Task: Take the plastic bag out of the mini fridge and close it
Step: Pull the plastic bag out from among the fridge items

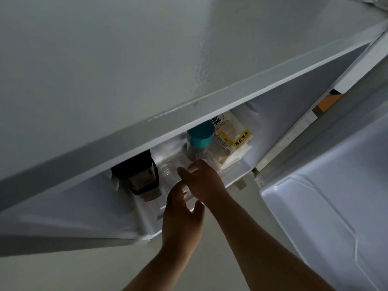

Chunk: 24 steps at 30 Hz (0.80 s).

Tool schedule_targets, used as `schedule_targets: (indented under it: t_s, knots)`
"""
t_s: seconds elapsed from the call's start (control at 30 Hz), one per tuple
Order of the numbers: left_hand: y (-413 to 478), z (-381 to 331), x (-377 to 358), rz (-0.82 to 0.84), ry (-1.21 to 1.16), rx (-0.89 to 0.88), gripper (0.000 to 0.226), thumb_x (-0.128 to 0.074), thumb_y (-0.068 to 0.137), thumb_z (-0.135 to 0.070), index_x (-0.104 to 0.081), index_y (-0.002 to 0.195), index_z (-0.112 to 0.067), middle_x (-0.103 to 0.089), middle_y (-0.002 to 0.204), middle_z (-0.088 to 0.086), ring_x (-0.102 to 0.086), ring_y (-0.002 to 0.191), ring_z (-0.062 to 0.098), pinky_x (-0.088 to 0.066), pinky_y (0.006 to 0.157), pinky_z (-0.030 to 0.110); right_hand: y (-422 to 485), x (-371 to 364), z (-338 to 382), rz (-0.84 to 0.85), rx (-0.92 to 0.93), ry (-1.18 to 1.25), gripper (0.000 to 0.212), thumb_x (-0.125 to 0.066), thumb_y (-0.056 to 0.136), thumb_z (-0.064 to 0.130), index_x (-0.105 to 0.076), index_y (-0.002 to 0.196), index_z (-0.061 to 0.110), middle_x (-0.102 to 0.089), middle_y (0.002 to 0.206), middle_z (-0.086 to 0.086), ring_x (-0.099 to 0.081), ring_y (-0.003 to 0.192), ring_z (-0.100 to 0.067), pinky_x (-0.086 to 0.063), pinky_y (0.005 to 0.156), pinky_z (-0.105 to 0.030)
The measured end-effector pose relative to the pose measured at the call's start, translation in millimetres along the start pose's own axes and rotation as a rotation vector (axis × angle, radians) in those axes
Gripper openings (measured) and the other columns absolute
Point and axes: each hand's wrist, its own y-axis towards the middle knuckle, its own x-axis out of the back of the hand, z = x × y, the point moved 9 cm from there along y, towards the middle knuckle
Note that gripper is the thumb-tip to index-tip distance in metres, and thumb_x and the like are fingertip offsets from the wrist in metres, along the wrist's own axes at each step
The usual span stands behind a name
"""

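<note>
Both hands are inside the open mini fridge (84, 85), seen from above. Right hand (204, 181) reaches in furthest, fingers curled around something clear and crinkly at the shelf front, which looks like the plastic bag (178, 164); can't tell how firm the grip is since the fingertips are turned away from the camera. Left hand (182, 219) sits just below and nearer the camera, fingers bent over the front lip of the shelf, thumb spread apart to the right; can't tell if it's actually pinching the bag or just touching it. The bag is transparent and hard to separate from the white shelf, with a clear round jar-like shape visible through it just left of the right hand. Left of that, a dark container with a black strap (142, 179) stands near the shelf edge. Behind the right hand, a clear bottle with a teal cap (200, 136), and just beside it to the right a packaged toast loaf with a yellow label (233, 141). Fridge door (336, 206) is swung open at right, white inner liner facing up. Pale floor below the forearms.
</note>
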Motion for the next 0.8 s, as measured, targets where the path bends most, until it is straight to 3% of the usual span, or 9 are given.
schedule_targets:
  t_s: [0.07,0.13,0.17,0.3,0.4,0.47,0.57,0.63,0.8]
  knots:
    - [2.5,-4.1,0.5,0.007,-0.079,0.065,0.068,-0.075,0.09,-0.033,-0.039,0.147,-0.039,-0.058,0.145,-0.002,-0.06,0.127,0.01,-0.055,0.103,0.042,-0.2,4.5,2.2,-0.003,-0.022,0.012,0.046,-0.063,0.089,0.064,-0.064,0.118,0.028,-0.064,0.108,0.013,-0.058,0.081,0.004,-0.044,0.066,-0.02]
    - [7.5,-1.5,-2.8,0.024,-0.141,0.115,0.075,-0.076,0.089,-0.037,-0.033,0.151,-0.042,-0.058,0.146,-0.002,-0.058,0.129,0.009,-0.055,0.103,0.044,3.0,3.0,0.8,0.008,-0.034,-0.007,0.041,-0.064,0.089,0.06,-0.065,0.115,0.028,-0.068,0.115,0.009,-0.068,0.088,-0.01,-0.056,0.078,-0.031]
    - [9.4,-0.6,-3.4,0.036,-0.15,0.119,0.077,-0.076,0.089,-0.037,-0.033,0.153,-0.042,-0.058,0.147,-0.003,-0.058,0.13,0.008,-0.054,0.105,0.044,3.7,2.4,-1.0,0.01,-0.035,-0.016,0.04,-0.065,0.09,0.059,-0.065,0.115,0.027,-0.07,0.117,0.006,-0.07,0.092,-0.014,-0.058,0.082,-0.034]
    - [3.3,-2.8,3.9,0.016,-0.11,0.05,0.064,-0.067,0.09,-0.028,-0.042,0.146,-0.045,-0.058,0.146,-0.013,-0.055,0.131,0.001,-0.049,0.11,0.041,0.8,5.9,-7.4,-0.014,-0.027,0.045,0.058,-0.065,0.086,0.066,-0.064,0.126,0.024,-0.069,0.125,0.002,-0.065,0.092,-0.007,-0.047,0.07,-0.02]
    - [-4.4,-18.1,8.2,0.013,-0.095,-0.05,0.062,-0.057,0.084,-0.026,-0.047,0.141,-0.049,-0.059,0.137,-0.029,-0.054,0.127,-0.009,-0.049,0.105,0.029,-2.5,5.0,-18.4,0.065,-0.119,0.323,0.087,-0.071,0.072,0.072,-0.055,0.139,0.02,-0.071,0.127,-0.006,-0.073,0.101,-0.02,-0.063,0.084,-0.04]
    - [-4.9,-26.4,6.3,0.043,-0.144,-0.08,0.063,-0.055,0.084,-0.019,-0.05,0.138,-0.051,-0.061,0.133,-0.031,-0.057,0.125,-0.007,-0.048,0.102,0.025,-3.6,7.3,-18.5,0.103,-0.117,0.442,0.085,-0.076,0.073,0.064,-0.054,0.14,0.016,-0.075,0.12,-0.008,-0.076,0.099,-0.022,-0.064,0.085,-0.042]
    - [-2.4,-32.8,1.0,0.058,-0.155,-0.081,0.066,-0.057,0.084,-0.024,-0.045,0.139,-0.06,-0.057,0.131,-0.038,-0.057,0.122,-0.011,-0.047,0.097,0.02,-6.7,35.8,-13.5,-0.089,0.0,0.332,0.072,-0.075,0.073,0.061,-0.061,0.131,0.021,-0.076,0.106,0.007,-0.073,0.095,-0.008,-0.06,0.085,-0.035]
    - [1.1,-32.4,-6.9,0.076,-0.18,-0.06,0.069,-0.06,0.087,-0.024,-0.041,0.144,-0.057,-0.056,0.137,-0.032,-0.058,0.123,-0.006,-0.051,0.1,0.028,-13.8,53.8,-7.9,-0.237,0.093,0.226,0.069,-0.072,0.068,0.066,-0.058,0.125,0.031,-0.07,0.101,0.017,-0.067,0.093,0.001,-0.054,0.078,-0.024]
    - [10.1,-22.2,-29.0,0.152,-0.114,-0.013,0.074,-0.072,0.094,-0.021,-0.035,0.149,-0.053,-0.045,0.155,-0.012,-0.052,0.136,0.01,-0.05,0.11,0.043,-27.5,65.6,-8.2,-0.411,0.211,0.049,0.073,-0.074,0.069,0.065,-0.045,0.131,0.04,-0.065,0.118,0.016,-0.064,0.096,0.0,-0.049,0.073,-0.017]
